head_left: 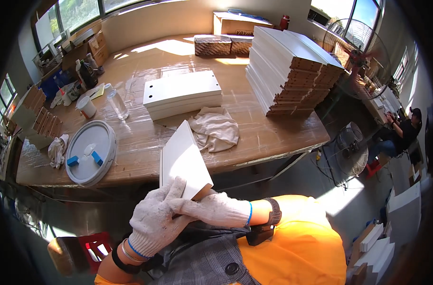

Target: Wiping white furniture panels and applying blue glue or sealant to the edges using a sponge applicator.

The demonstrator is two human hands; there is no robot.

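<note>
Both my hands wear white knit gloves with blue cuffs and meet in front of my body at the near end of a white board [185, 164]. My left hand [157, 213] presses its fingers against the board's lower left part. Around the lower right end, where a brown edge shows, my right hand [219, 209] is closed, with its thumb or a finger reaching across to the left glove. The board tilts up toward the table's near edge. Just beyond it lie a crumpled cloth [215, 129] and a small stack of white panels with dark holes [183, 92].
A tall stack of white boards [292, 71] stands on the table [245, 142] at the right. To the left are a round white lid with blue blocks [90, 152], a clear bottle [117, 104] and a white cup [86, 107]. Fans and a seated person [406, 130] are at the right.
</note>
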